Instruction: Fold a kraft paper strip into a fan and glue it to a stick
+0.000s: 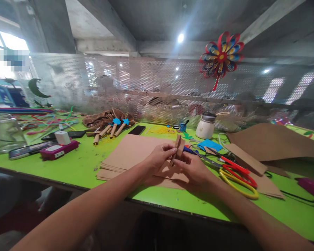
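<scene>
Between my two hands is a narrow folded piece of brown kraft paper [179,144], standing upright above a stack of paper. My left hand [161,157] pinches its left side with thumb and fingers. From the right, my right hand [192,167] grips its lower part; some of those fingertips are hidden. Beneath both hands lies the stack of brown paper sheets [131,150]. Just right of my right hand rest scissors with red handles [239,170] and a pair with yellow handles [240,188].
Brown paper fans with blue stars [116,122] lie at the back left. A phone [136,130], a white jar with a dark lid [206,125] and blue paper [210,144] sit behind my hands. A purple power strip [59,150] is at left, large brown paper [274,143] at right.
</scene>
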Action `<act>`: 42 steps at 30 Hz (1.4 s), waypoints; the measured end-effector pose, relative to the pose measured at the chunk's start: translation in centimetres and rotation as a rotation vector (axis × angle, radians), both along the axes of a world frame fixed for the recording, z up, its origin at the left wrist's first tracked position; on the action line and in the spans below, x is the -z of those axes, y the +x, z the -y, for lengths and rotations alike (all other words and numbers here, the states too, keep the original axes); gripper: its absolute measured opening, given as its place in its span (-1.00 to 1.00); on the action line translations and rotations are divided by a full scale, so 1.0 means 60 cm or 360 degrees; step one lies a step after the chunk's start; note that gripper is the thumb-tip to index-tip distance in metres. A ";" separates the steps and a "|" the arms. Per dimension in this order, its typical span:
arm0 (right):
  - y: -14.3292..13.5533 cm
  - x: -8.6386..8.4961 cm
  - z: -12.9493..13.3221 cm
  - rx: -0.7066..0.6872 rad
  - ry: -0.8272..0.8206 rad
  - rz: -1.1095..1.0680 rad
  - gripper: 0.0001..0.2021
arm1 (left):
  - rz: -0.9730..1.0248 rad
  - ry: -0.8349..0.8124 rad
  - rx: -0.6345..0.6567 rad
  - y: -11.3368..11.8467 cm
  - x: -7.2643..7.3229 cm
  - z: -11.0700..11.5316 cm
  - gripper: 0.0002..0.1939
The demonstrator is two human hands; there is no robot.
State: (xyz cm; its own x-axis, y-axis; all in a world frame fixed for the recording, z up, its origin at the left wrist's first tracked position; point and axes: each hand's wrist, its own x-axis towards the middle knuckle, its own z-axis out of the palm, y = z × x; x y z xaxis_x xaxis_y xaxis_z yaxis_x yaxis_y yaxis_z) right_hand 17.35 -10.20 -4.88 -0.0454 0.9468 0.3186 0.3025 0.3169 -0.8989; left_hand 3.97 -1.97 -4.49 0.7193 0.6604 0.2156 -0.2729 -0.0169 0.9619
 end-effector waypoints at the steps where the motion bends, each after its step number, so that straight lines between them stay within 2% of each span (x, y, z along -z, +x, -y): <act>1: -0.003 0.002 -0.002 0.0014 0.0010 -0.0005 -0.66 | -0.0002 0.0049 -0.0057 0.003 0.001 0.000 -0.70; 4: -0.008 0.004 -0.008 0.0094 0.0040 0.0029 -0.63 | 0.0027 0.0176 -0.0190 0.007 0.000 0.004 -0.74; 8: -0.005 0.005 -0.010 0.0197 0.0009 -0.0114 -0.67 | 0.0080 0.0228 -0.0184 0.006 -0.003 0.009 -0.73; 13: 0.011 0.000 -0.006 0.0106 0.0004 -0.0149 -0.68 | -0.0119 0.0351 -0.0246 -0.003 -0.005 0.001 -0.67; 15: 0.020 -0.001 -0.005 0.0033 -0.0033 -0.0276 -0.71 | -0.0296 0.0485 -0.0379 -0.010 -0.010 -0.001 -0.63; 18: 0.034 -0.005 -0.003 -0.0101 -0.0230 -0.0560 -0.75 | -0.0512 0.0963 -0.0896 -0.025 -0.027 0.004 -0.66; 19: 0.038 -0.007 -0.002 -0.0144 -0.0301 -0.0637 -0.76 | -0.0537 0.1229 -0.1073 -0.030 -0.033 0.007 -0.73; 20: 0.041 -0.009 0.000 -0.0187 -0.0365 -0.0700 -0.77 | -0.0540 0.1544 -0.1150 -0.034 -0.040 0.012 -0.79; 21: 0.044 -0.011 0.001 -0.0229 -0.0425 -0.0751 -0.78 | -0.0537 0.1854 -0.1124 -0.037 -0.045 0.017 -0.80; 23: 0.048 -0.016 0.004 -0.0321 -0.0534 -0.0822 -0.82 | -0.0544 0.2317 -0.1006 -0.040 -0.052 0.026 -0.70; 25: 0.052 -0.020 0.007 -0.0407 -0.0616 -0.0878 -0.84 | -0.0558 0.2610 -0.0933 -0.041 -0.053 0.030 -0.63; 27: 0.056 -0.022 0.008 -0.0477 -0.0672 -0.0921 -0.84 | -0.0586 0.2777 -0.0875 -0.041 -0.052 0.032 -0.63; 31: 0.060 -0.025 0.010 -0.0533 -0.0720 -0.0911 -0.80 | -0.0681 0.2831 -0.0772 -0.042 -0.048 0.033 -0.64; 36: 0.059 -0.030 0.012 -0.0514 -0.0741 -0.0876 -0.77 | -0.0679 0.2857 -0.0754 -0.038 -0.044 0.034 -0.74; 42: 0.057 -0.029 0.012 -0.0529 -0.0731 -0.0786 -0.69 | -0.0723 0.2846 -0.0756 -0.032 -0.037 0.034 -0.76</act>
State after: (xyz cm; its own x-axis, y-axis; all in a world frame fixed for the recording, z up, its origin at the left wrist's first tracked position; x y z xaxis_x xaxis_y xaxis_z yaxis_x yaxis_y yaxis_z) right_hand 20.79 -10.92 -3.16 -0.3062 0.9508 -0.0477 -0.2162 -0.1183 -0.9692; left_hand 2.07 -3.99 -2.26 0.7620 0.0419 0.6462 0.2847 -0.9180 -0.2761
